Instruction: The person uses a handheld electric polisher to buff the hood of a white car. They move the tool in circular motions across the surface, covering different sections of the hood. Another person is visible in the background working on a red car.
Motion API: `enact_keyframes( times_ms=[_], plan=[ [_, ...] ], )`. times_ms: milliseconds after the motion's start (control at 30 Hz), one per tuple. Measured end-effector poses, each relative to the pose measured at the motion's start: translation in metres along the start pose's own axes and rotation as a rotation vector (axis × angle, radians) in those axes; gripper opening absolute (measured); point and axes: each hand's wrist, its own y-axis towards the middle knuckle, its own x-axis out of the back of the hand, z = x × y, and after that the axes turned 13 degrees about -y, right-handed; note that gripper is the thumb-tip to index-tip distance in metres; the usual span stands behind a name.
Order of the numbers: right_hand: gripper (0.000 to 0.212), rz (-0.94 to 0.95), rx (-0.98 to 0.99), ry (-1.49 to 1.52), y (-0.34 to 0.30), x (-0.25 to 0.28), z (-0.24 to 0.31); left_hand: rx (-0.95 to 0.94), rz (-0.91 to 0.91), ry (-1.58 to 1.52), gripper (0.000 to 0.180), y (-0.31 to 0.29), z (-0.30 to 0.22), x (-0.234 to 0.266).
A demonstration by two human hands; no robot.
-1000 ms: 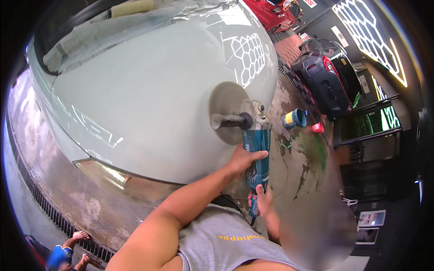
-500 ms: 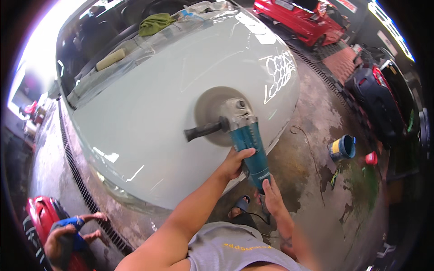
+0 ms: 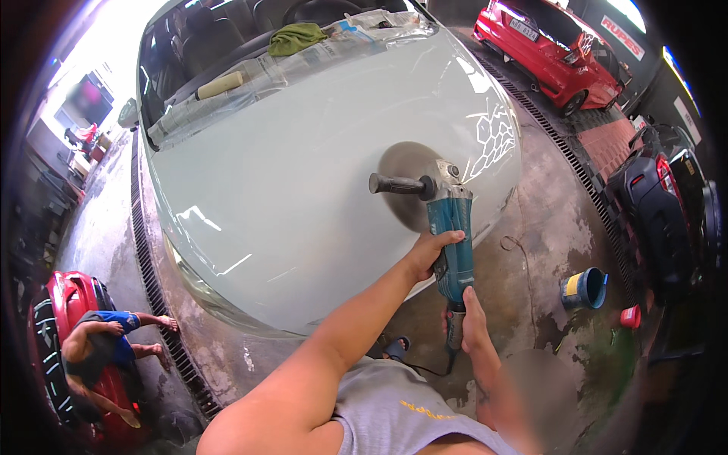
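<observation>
A teal rotary polisher [image 3: 450,216] with a round pad [image 3: 398,163] is in my hands over the pale car hood [image 3: 288,197]. The pad lies against the paint on the right half of the hood and looks smeared. My left hand [image 3: 429,256] is wrapped round the polisher's body from the left. Behind it my right hand [image 3: 475,318] grips the rear end, where the black power cord [image 3: 432,371] hangs down. The black side handle [image 3: 394,184] sticks out to the left with no hand on it.
Taped covering with a green cloth [image 3: 296,38] lies along the windshield base. On the wet floor at right stand a blue bucket [image 3: 582,290] and a red cup [image 3: 630,317]. Red cars flank the bay. Another person [image 3: 102,349] is at lower left.
The polisher, with both my hands on it, has shifted slightly right and farther up the hood. The whole view has turned a little. The other person's arm is now stretched downward.
</observation>
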Motion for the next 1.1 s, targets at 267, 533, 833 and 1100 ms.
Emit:
enact_keyframes(
  times_ms=[267, 533, 833, 1100],
  plan=[
    [0.067, 0.029, -0.035, 0.038, 0.026, -0.001, 0.052, -0.027, -0.035, 0.073, 0.052, 0.032, -0.04, -0.019],
    [0.062, 0.103, -0.026, 0.06, 0.093, 0.009, 0.11, -0.01, 0.065, -0.003, 0.044, 0.108, -0.089, -0.031],
    [0.066, 0.161, -0.027, -0.056, 0.189, 0.029, 0.195, -0.121, 0.061, -0.08, 0.048, 0.194, -0.155, -0.043],
    [0.05, 0.407, 0.134, -0.292, 0.192, -0.002, 0.231, -0.345, 0.005, -0.201, 0.05, 0.145, -0.179, -0.015]
  ],
)
